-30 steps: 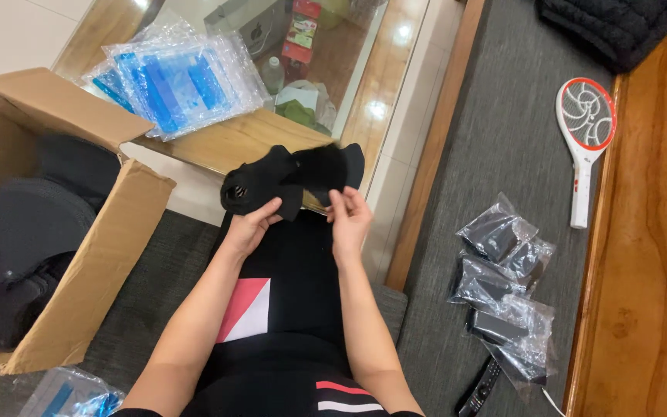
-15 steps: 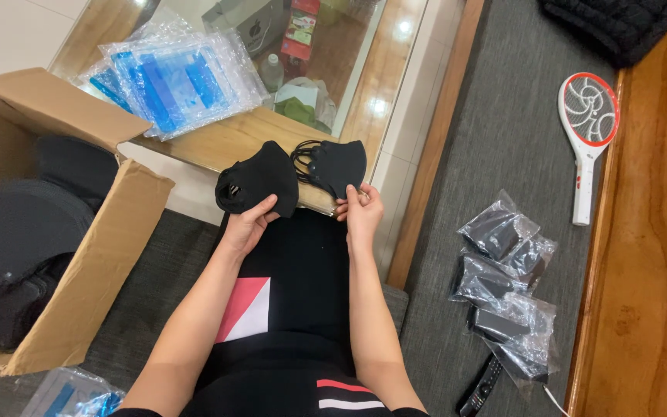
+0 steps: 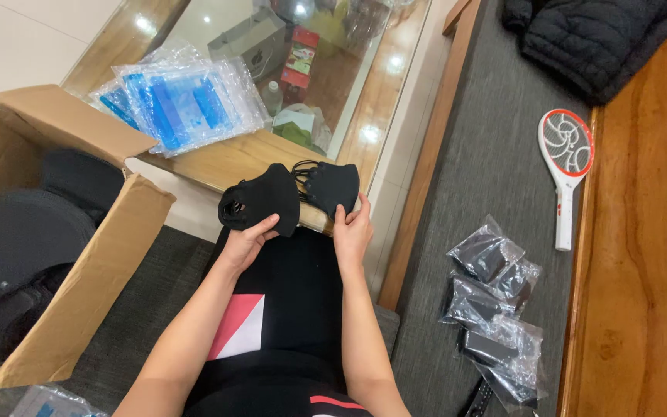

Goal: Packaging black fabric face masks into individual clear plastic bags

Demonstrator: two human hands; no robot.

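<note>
My left hand (image 3: 247,239) holds a black fabric face mask (image 3: 265,198) by its lower edge, above my lap. My right hand (image 3: 353,228) grips a second black mask (image 3: 333,185) just to its right. The two masks sit side by side, their ear loops tangled between them, in front of the glass table's wooden edge (image 3: 225,162). My black trousers with a red and white patch (image 3: 241,324) lie below.
An open cardboard box (image 3: 90,270) with dark masks stands at my left. Clear and blue plastic bags (image 3: 179,100) lie on the glass table. Bagged black masks (image 3: 492,297) rest on the grey seat at right, beside a white and red racket-shaped swatter (image 3: 565,166) and a black jacket (image 3: 588,38).
My hands have pulled the two masks apart from one bundle; the left one has moved left and the right one has moved right.
</note>
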